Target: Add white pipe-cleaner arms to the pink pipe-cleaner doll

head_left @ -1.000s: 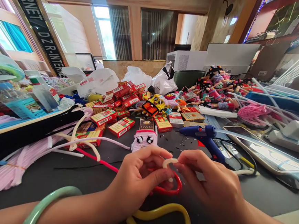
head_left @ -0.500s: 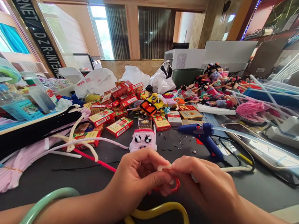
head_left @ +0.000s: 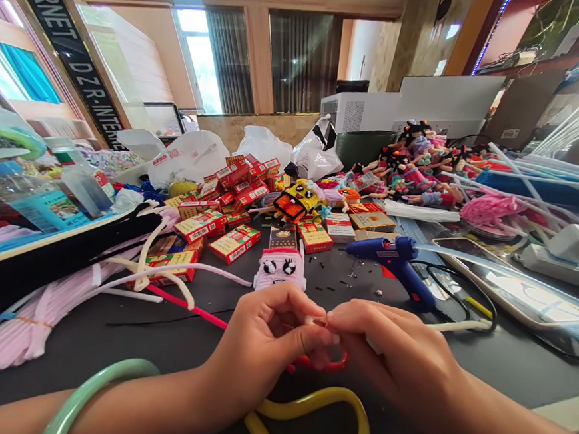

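My left hand [head_left: 267, 339] and my right hand [head_left: 399, 346] meet low in the middle of the view, fingertips almost touching. Between them a small pale piece [head_left: 317, 320] is pinched; fingers cover much of it, and its kind is unclear. A red loop [head_left: 343, 362], perhaps a scissor handle, shows below the left fingers. Just beyond the hands stands a pink fuzzy doll head [head_left: 280, 268] with black-and-white eyes. A thick yellow loop [head_left: 364, 420] lies under my wrists. A green bangle [head_left: 100, 389] circles my left forearm.
A blue glue gun [head_left: 391, 255] with its cord rests at right, near a phone-like tray [head_left: 490, 279]. Red-and-yellow small boxes [head_left: 234, 244] pile up at centre. Pink pipe cleaners [head_left: 14, 336] lie left. Several dolls [head_left: 424, 167] heap at the back right.
My fingers have shifted slightly around the pale piece, and less of it shows now. The whole view has moved a little; the things on the table stay put.
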